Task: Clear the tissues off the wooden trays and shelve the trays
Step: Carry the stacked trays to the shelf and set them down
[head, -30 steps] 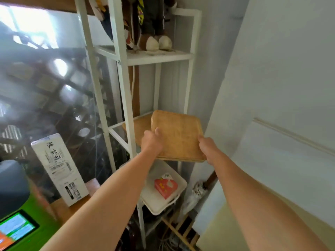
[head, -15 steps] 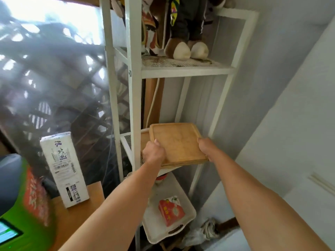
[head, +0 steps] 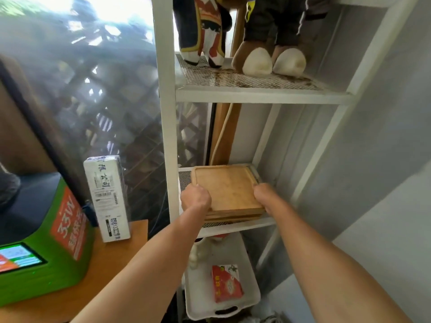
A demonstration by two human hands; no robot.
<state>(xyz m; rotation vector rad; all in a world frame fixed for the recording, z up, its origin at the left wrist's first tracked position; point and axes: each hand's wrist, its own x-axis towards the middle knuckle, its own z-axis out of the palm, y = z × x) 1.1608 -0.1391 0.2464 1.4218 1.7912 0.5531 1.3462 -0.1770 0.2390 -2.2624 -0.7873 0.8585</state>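
A green machine (head: 42, 250) and a white box (head: 107, 198) sit on the wooden table (head: 116, 259), then the left hand (head: 196, 198) and right hand (head: 264, 194) clamp opposite edges of the stacked wooden trays (head: 227, 191) lying flat on the white rack (head: 166, 136)'s middle mesh shelf.

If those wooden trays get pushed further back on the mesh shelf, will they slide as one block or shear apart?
The wooden trays look rigid and flat, so they probably won't flex. Loosely stacked, the layers may shift unless the left hand and right hand push both sides evenly. The mesh shelf likely adds drag.
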